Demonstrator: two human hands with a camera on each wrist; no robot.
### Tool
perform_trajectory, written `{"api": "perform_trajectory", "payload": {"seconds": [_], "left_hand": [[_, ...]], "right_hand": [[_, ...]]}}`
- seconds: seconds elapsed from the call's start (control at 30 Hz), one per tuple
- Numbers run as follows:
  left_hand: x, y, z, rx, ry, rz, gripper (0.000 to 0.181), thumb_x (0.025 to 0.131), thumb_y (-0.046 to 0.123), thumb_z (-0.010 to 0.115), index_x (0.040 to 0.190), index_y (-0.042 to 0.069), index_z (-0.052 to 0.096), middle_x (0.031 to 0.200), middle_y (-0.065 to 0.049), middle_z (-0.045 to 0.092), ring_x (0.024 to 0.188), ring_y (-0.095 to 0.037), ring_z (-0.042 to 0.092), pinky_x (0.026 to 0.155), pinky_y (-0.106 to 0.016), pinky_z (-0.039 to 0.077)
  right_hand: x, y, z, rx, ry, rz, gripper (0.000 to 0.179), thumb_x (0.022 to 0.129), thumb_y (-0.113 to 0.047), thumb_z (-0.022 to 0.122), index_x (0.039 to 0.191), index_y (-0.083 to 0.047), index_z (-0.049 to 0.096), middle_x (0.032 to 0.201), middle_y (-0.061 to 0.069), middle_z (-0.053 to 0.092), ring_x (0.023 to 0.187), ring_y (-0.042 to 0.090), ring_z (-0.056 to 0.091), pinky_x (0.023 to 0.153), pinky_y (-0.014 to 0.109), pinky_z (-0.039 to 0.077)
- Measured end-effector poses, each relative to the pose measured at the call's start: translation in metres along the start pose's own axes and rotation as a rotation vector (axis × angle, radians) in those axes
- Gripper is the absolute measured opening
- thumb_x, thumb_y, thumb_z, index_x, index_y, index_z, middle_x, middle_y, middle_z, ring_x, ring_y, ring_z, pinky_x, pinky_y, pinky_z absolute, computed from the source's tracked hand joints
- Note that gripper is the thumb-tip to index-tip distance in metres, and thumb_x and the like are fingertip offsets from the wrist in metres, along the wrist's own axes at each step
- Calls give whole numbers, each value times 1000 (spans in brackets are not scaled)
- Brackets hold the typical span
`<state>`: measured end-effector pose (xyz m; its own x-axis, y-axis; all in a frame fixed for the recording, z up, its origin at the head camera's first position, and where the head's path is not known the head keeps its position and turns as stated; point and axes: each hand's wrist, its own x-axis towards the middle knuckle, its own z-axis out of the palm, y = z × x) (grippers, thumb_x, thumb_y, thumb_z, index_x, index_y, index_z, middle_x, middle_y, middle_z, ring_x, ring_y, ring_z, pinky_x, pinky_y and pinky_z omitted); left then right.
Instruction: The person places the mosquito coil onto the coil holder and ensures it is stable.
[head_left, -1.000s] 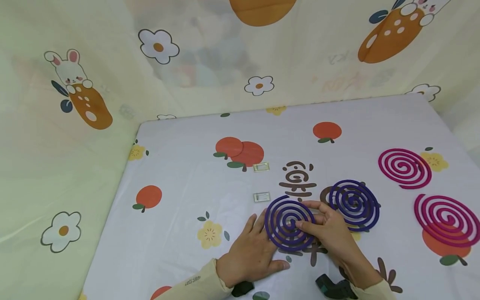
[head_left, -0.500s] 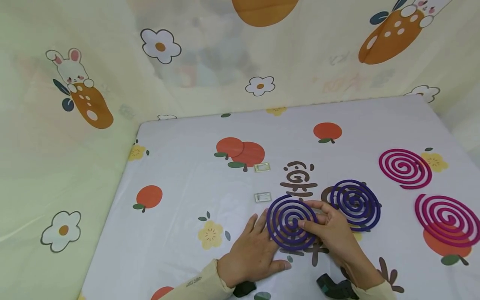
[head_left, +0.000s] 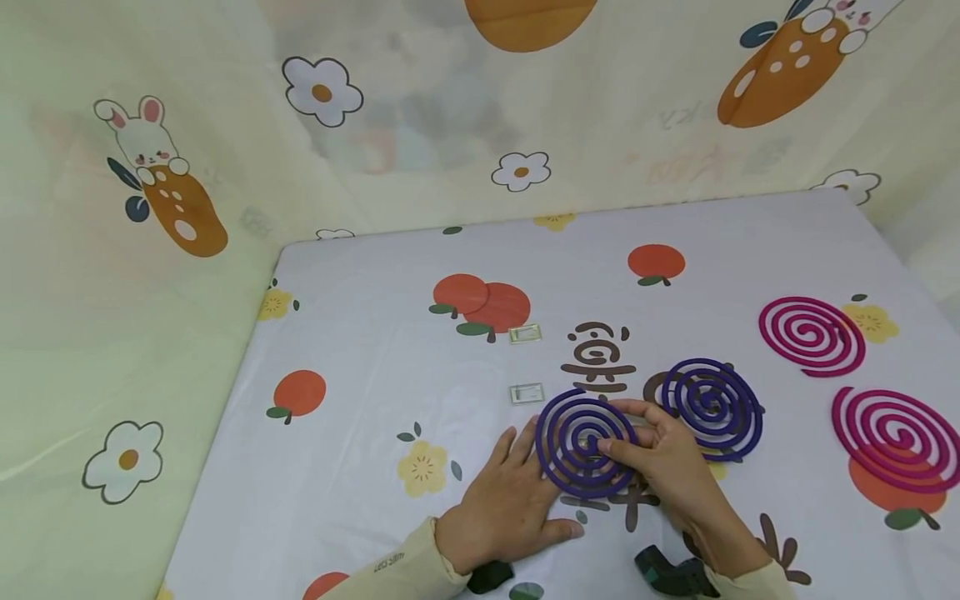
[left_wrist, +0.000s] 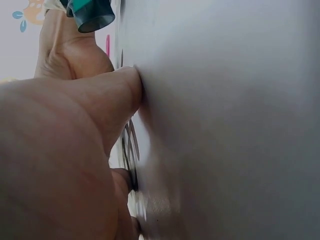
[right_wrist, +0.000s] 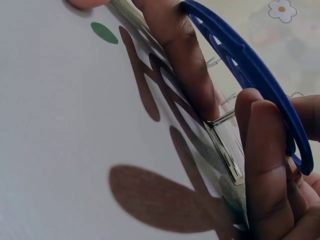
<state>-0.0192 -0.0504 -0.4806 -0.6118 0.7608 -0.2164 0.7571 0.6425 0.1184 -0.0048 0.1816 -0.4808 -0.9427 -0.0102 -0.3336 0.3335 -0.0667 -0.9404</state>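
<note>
A dark purple-blue mosquito coil (head_left: 585, 437) is held by my right hand (head_left: 667, 454), with the thumb near its center and other fingers around its right edge. In the right wrist view the coil (right_wrist: 260, 75) is raised and tilted above a small rectangular stand (right_wrist: 227, 155) with a thin upright prong. My left hand (head_left: 504, 512) lies palm down on the table, fingers extended toward the coil and partly hidden beneath it. One left fingertip (right_wrist: 212, 107) touches the stand's edge. Whether the coil meets the prong is hard to tell.
Another purple-blue coil (head_left: 712, 408) lies just right of my right hand. Two magenta coils, an upper one (head_left: 812, 336) and a lower one (head_left: 897, 437), lie farther right. Two more small stands, one far (head_left: 525, 333) and one near (head_left: 527, 393), sit beyond my left hand.
The held coil has shifted very slightly to the right with my right hand. My left hand keeps its place on the table.
</note>
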Motion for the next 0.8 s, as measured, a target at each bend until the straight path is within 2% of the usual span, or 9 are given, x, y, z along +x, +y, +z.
{"api": "perform_trajectory", "payload": {"seconds": [0.57,0.8], "left_hand": [[-1,0,2,-43,-30,-7,90,101,71,43,169,24,10,176,-6,1,162,-32,4,127,-53,17],[0,-1,1,-17,-13,-4,89,101,72,41,169,21,14,176,-7,5,162,-32,6,127,-53,18]], "right_hand": [[-1,2,2,20,-5,-3,61,92,-2,77,144,3,45,105,16,79,87,23,78,75,37,64],[-1,1,0,-16,-27,-7,61,92,-3,76,144,3,44,107,17,78,88,22,77,76,36,64]]}}
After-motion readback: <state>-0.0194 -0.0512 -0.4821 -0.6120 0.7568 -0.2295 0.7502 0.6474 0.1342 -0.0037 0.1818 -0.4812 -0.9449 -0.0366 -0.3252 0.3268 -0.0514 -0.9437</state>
